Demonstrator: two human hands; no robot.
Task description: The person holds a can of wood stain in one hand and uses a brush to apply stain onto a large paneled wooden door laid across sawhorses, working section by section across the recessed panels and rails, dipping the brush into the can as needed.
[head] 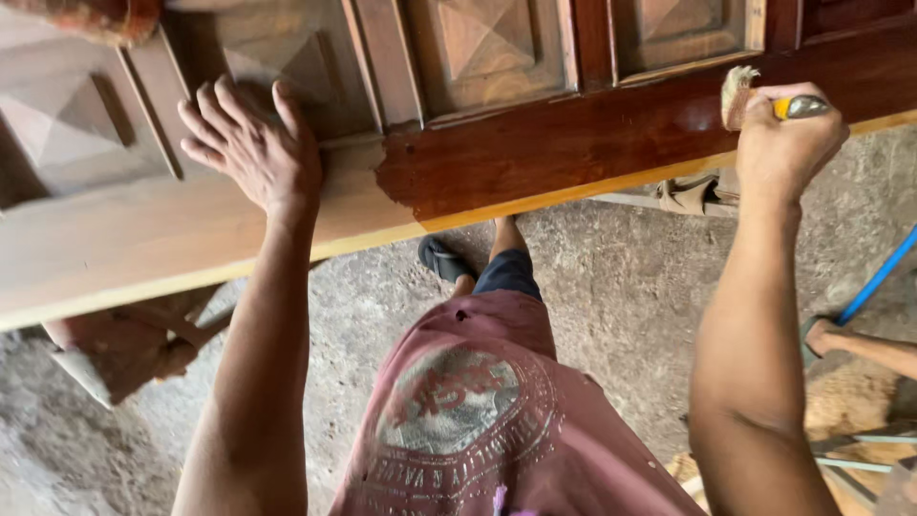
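Head view, looking down past a faded red printed shirt (pixel 478 420): a long carved wooden door with raised diamond panels (pixel 478 105) lies flat across the far part of the scene, apparently resting on a rough support whose reddish wooden piece (pixel 115 349) shows under its left end. The door's right portion is coated in glossy dark red-brown varnish, while the left portion is pale bare wood, the boundary falling near the middle of the near rail. The left hand (pixel 253 143) is spread flat, fingers open, pressed on the unvarnished wood just left of that boundary, seemingly to steady the door while keeping off the wet finish. The right hand (pixel 788 134) is closed in a fist around the yellow handle of a paintbrush with a metal ferrule and pale bristles (pixel 755 96), with the bristles touching the varnished rail at the right. Below, a dark sandal (pixel 441 258) stands on the grey concrete floor (pixel 621 287). At the right edge, another person's foot (pixel 831 336) rests near a blue pipe (pixel 879 277).
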